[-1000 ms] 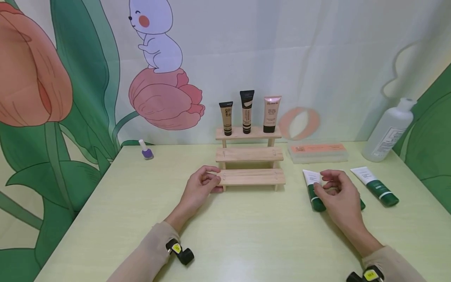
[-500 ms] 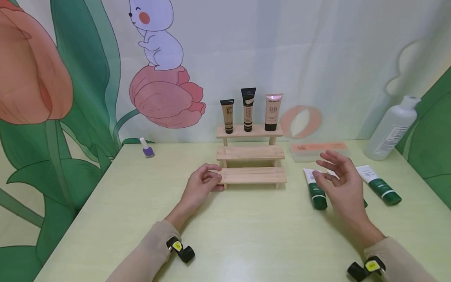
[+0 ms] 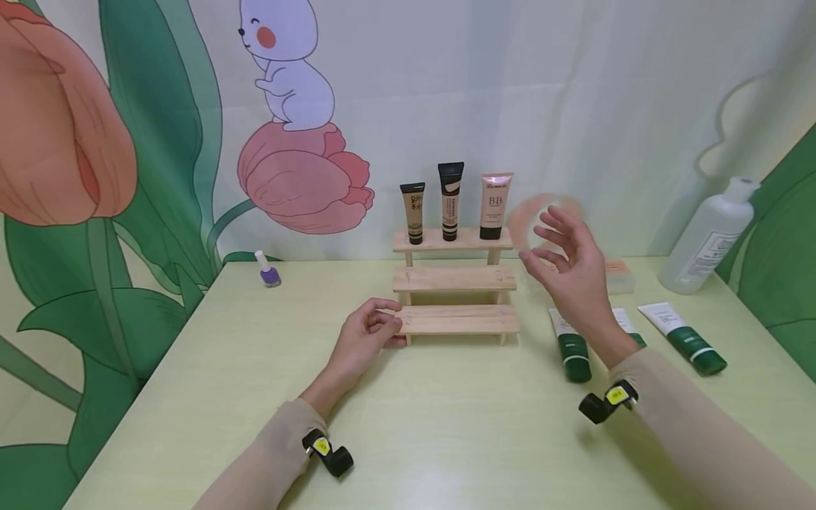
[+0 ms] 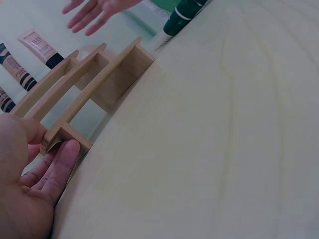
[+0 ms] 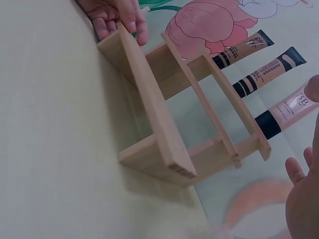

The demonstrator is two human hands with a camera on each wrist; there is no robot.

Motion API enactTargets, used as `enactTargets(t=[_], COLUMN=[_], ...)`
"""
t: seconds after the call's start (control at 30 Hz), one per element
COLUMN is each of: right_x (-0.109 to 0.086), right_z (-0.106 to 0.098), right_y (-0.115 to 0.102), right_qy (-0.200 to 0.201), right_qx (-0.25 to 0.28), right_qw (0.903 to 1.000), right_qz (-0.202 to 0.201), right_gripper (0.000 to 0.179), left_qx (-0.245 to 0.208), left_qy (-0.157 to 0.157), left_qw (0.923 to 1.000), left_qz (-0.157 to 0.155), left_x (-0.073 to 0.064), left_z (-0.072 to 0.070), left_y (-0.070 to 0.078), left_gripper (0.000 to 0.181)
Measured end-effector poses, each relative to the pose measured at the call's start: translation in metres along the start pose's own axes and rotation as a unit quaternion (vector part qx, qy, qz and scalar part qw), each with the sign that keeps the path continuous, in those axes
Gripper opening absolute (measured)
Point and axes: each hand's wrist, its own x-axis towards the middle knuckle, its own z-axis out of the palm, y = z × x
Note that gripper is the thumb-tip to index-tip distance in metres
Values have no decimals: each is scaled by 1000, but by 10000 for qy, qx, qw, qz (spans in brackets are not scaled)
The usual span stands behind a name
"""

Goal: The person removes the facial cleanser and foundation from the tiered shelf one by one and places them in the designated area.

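My left hand pinches the left end of the lowest step of a three-tier wooden stand, thumb above and fingers beneath in the left wrist view. Along the top step stand a small gold tube, a taller black-capped tube and a pink BB cream tube, all upright on their caps. My right hand is raised to the right of the stand, fingers spread and holding nothing. In the right wrist view its thumb overlaps the BB cream tube; whether they touch I cannot tell.
Green-and-white tubes lie at the right, one partly behind my right forearm. A white bottle stands at the back right corner. My right hand partly hides a flat clear box. Purple nail polish stands at the back left.
My right hand has risen from above the green-and-white tubes and moved left and back toward the BB cream tube. The left hand has kept its hold on the stand.
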Motion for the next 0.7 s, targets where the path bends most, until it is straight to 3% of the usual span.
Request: enactTargets(t=[0.33, 0.7], right_x=[46, 66], right_z=[31, 49], right_y=[10, 10], right_qy=[-31, -465], right_qx=[246, 20], right_qw=[9996, 9982], right_qz=[106, 373], right_gripper=[70, 52], left_qx=[-36, -31], left_qy=[12, 24], left_qw=[10000, 10000], left_qz=[-81, -38], left_x=[0, -1], left_z=[1, 0], left_y=[1, 2], left_gripper=[25, 24])
